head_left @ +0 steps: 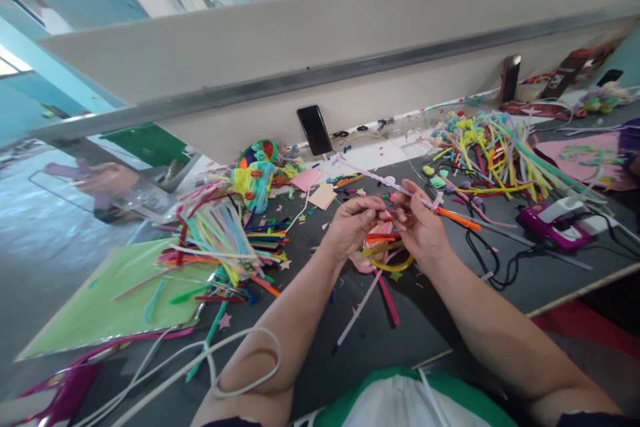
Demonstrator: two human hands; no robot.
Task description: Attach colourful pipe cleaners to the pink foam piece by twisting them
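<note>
Both my hands meet over the dark table in the head view. My left hand is closed in a pinch on a small pinkish-red piece, its exact shape hidden by the fingertips. My right hand is closed round a lilac pipe cleaner, which slants up to the left past the fingers. An orange pipe cleaner sticks out to the right behind that hand. Just below the hands lie a yellow pipe cleaner loop, a pale lilac strip and a magenta strip.
Bundled pipe cleaners lie at left on a green sheet; another colourful heap is at right. A phone leans on the partition. A purple device and white cable flank my arms.
</note>
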